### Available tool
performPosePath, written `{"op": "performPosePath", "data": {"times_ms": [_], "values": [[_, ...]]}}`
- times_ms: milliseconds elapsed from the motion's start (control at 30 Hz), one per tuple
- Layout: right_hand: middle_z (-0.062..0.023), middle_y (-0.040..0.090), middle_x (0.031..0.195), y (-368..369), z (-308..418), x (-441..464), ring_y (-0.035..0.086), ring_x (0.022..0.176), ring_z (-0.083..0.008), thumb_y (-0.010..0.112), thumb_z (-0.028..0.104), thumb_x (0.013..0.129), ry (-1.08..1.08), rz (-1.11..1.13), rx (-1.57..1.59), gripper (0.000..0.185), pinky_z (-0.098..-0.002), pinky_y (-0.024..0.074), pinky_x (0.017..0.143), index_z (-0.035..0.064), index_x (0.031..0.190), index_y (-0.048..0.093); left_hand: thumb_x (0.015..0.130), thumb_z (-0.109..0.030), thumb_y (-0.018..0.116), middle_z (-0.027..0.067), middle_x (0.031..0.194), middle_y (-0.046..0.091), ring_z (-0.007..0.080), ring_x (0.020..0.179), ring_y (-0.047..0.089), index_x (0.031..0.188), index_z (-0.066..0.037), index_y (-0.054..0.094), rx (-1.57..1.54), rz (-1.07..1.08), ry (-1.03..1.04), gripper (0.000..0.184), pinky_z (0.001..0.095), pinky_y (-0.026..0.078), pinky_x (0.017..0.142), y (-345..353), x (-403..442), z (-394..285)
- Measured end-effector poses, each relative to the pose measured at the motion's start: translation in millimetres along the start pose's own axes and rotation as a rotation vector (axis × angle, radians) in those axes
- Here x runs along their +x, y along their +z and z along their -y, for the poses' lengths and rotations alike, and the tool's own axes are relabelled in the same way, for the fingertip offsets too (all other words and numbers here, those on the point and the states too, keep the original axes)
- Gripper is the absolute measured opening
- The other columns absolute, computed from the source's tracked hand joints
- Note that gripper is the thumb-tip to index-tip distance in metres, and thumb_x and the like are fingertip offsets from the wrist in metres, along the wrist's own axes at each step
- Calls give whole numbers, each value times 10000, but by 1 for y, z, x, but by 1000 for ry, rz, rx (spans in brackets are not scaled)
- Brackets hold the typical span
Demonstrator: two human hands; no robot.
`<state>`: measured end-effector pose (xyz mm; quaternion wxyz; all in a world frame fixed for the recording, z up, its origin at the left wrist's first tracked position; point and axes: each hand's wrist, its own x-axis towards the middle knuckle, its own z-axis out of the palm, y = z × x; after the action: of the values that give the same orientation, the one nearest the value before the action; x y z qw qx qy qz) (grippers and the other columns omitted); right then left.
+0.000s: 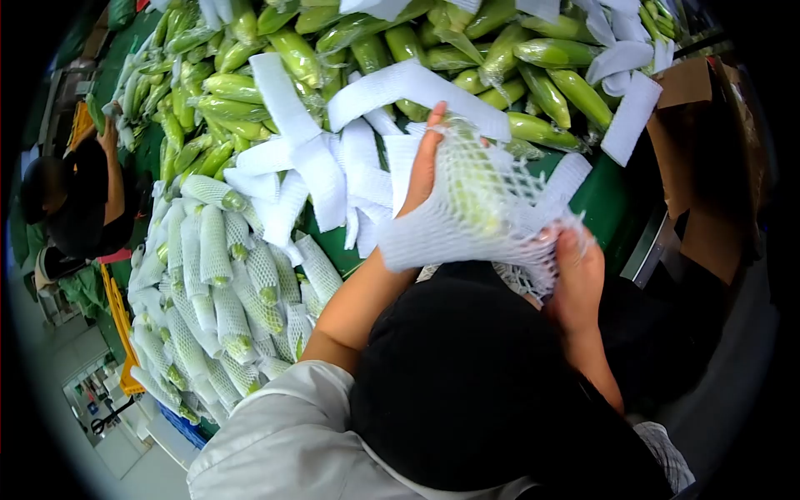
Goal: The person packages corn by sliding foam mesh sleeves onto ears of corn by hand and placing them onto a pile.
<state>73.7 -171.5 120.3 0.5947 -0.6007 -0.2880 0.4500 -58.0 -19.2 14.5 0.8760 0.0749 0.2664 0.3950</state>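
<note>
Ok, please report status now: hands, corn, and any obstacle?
Left hand against foam net, right hand gripping its end. Green corn showing through the net. Loose sleeves strewn beyond; nothing seen blocking.

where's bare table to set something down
Green tabletop beyond the right hand, bordered by a white sleeve and the metal edge. Small gap between other loose sleeves and netted produce. Crowded: that and the film-wrapped pile.

- A green table, bare in patches at the right and between the piles.
- Corn in clear plastic, heaped along the far side.
- White foam sleeves, strewn flat in the middle, some overlapping the corn.
- Netted corn, piled at the left; a blue edge shows at its near end, too hidden to identify.
</note>
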Motion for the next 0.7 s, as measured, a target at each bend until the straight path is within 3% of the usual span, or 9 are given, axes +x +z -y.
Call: {"op": "performPosePath", "data": {"times_ms": [33, 100, 133, 233, 333, 433, 467, 600, 700], "values": [[-110, 658, 898, 14, -1, 5, 628, 749, -160, 533, 244, 964, 154, -88, 360, 285, -298, 512, 722, -29, 1012, 601, 922, -297, 500, 138, 1060, 566, 292, 950, 601, 1419, -254, 292, -50, 48, -26, 541, 437, 528, 804, -3, 3, 1], [-95, 645, 862, 24, 19, 15, 629, 733, -165, 501, 285, 982, 145, -101, 482, 308, -298, 527, 698, -12, 988, 578, 911, -305, 508, 169, 1087, 609, 319, 972, 609, 1310, -104, 458, -118, -16, -121, 449, 455, 514, 856, -6, 2, 14], [-100, 643, 864, 26, 22, 17, 629, 731, -163, 492, 289, 985, 139, -86, 502, 313, -297, 527, 692, -13, 991, 575, 909, -303, 509, 176, 1102, 613, 323, 980, 610, 1273, -69, 490, -388, 80, -294, 433, 455, 512, 866, -41, 17, 22], [-142, 650, 976, 26, 17, 24, 647, 840, -202, 460, 319, 994, 163, -48, 606, 364, -331, 529, 771, -22, 1060, 570, 909, -309, 493, 181, 1140, 613, 326, 1002, 606, 1153, 17, 564, -718, 443, -365, 413, 452, 500, 901, -59, 19, 32], [-147, 636, 1123, 19, -14, 35, 620, 1023, -255, 448, 354, 992, 344, -33, 773, 426, -389, 484, 919, -19, 1167, 556, 917, -336, 478, 165, 1118, 622, 312, 988, 612, 1159, -20, 563, -543, 251, -261, 407, 443, 508, 885, -50, 1, 34], [-138, 604, 1204, 19, -83, 35, 598, 1069, -258, 470, 342, 983, 485, 15, 586, 433, -397, 457, 961, -11, 1228, 522, 924, -346, 465, 144, 1070, 639, 281, 953, 628, 1126, -62, 575, -105, -320, -122, 365, 430, 518, 863, 0, -26, 15], [-137, 599, 1212, 24, -78, 32, 598, 1067, -255, 474, 333, 983, 466, 26, 630, 430, -393, 458, 959, -11, 1237, 515, 969, -350, 414, 100, 1061, 631, 274, 953, 603, 1088, -90, 572, -236, -15, -79, 326, 448, 507, 859, -103, 6, 50], [-122, 607, 1178, 33, -44, 19, 612, 1017, -212, 485, 263, 984, 504, 88, 699, 396, -351, 484, 913, -12, 1269, 484, 966, -284, 357, 114, 1048, 638, 268, 938, 618, 1118, -72, 579, -316, -371, -163, 342, 414, 511, 867, -31, -23, 9], [-97, 640, 1096, 13, -91, 44, 630, 952, -174, 501, 236, 979, 453, 132, 598, 354, -302, 494, 865, -9, 1234, 510, 977, -296, 317, 118, 1129, 609, 260, 1022, 587, 1157, -66, 558, -616, 70, -239, 378, 411, 485, 919, -50, -42, 13]]}}
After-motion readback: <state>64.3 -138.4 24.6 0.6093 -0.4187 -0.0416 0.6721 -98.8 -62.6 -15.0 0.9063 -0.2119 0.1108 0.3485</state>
